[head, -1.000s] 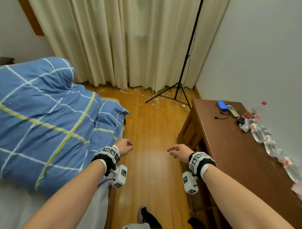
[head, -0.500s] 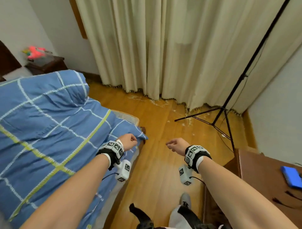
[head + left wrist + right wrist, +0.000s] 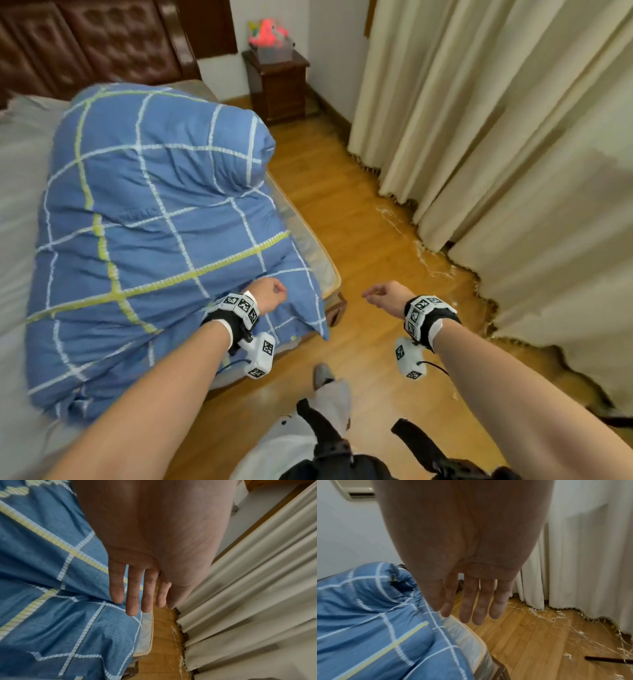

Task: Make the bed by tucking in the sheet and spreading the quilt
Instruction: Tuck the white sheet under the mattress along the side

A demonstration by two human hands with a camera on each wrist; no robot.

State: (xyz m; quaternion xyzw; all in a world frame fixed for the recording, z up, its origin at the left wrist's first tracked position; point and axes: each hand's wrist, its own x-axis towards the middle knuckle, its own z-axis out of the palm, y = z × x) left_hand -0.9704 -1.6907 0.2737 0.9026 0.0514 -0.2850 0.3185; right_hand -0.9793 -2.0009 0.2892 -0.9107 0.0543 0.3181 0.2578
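The quilt [image 3: 150,240], blue with white and yellow grid lines, lies bunched in a thick heap on the bed [image 3: 20,192], covering the side nearest the curtain [image 3: 496,144] and reaching almost to the bed's foot corner. One pointed corner of the quilt droops over that foot corner toward the wooden floor [image 3: 363,219]. Beside the quilt, on the side away from the curtain, the pale sheet [image 3: 17,240] lies bare; along the curtain-side edge of the bed a strip of mattress [image 3: 308,246] shows beyond the quilt.

The left hand [image 3: 270,294] hangs just above the quilt's near corner, holding nothing; in the left wrist view its fingers [image 3: 132,595] are straight and close together, and whether they touch the fabric cannot be told. The right hand [image 3: 387,296] is off the bed, over the floor beyond the foot corner, also empty, its fingers [image 3: 477,605] extended and relaxed in the right wrist view. Both wrists carry black bands with white marker cubes.

At the head of the bed stands a dark padded headboard [image 3: 85,44]. Between the headboard and the curtain is a dark wooden nightstand [image 3: 279,85] with a pink toy [image 3: 269,34] on it
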